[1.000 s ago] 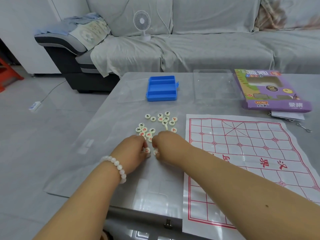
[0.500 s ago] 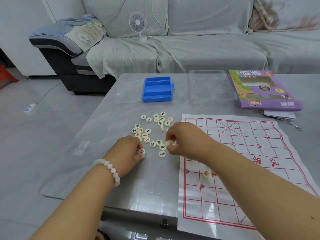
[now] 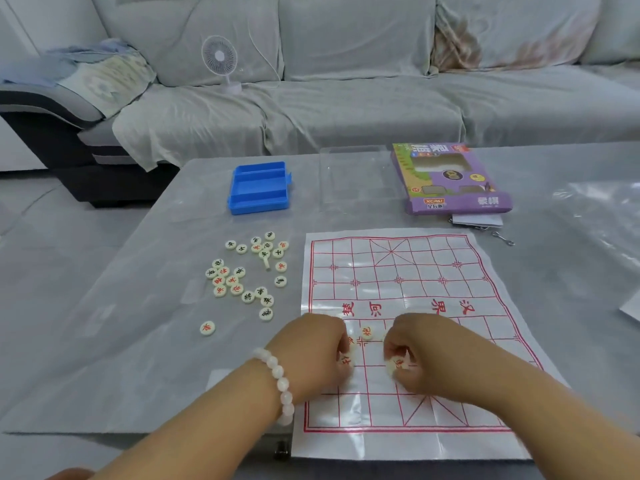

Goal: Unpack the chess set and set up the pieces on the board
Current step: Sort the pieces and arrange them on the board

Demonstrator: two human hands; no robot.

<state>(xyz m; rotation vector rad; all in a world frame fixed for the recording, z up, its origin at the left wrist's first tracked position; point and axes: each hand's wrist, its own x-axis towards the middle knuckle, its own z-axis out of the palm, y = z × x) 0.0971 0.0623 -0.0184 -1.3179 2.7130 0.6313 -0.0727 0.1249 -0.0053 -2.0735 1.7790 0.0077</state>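
Note:
A white sheet board (image 3: 398, 271) with a red grid lies on the grey table. Both hands are over its near half. My left hand (image 3: 315, 351), with a bead bracelet on the wrist, pinches a red-marked disc piece (image 3: 347, 360). My right hand (image 3: 419, 355) pinches another red-marked piece (image 3: 398, 364). One black-marked piece (image 3: 366, 332) lies on the board between the hands. Several loose cream pieces (image 3: 242, 275) lie scattered on the table left of the board, and a single red-marked one (image 3: 207, 328) sits apart nearer me.
An open blue plastic case (image 3: 259, 188) sits at the back left of the table. A clear plastic lid (image 3: 353, 178) and a purple game box (image 3: 450, 178) are behind the board. Clear plastic wrap (image 3: 606, 216) lies at right. A sofa with a small fan (image 3: 221, 64) stands beyond.
Both hands have moved right from the loose pile onto the near half of the board, each carrying a piece. A black-marked piece now lies on the board between them.

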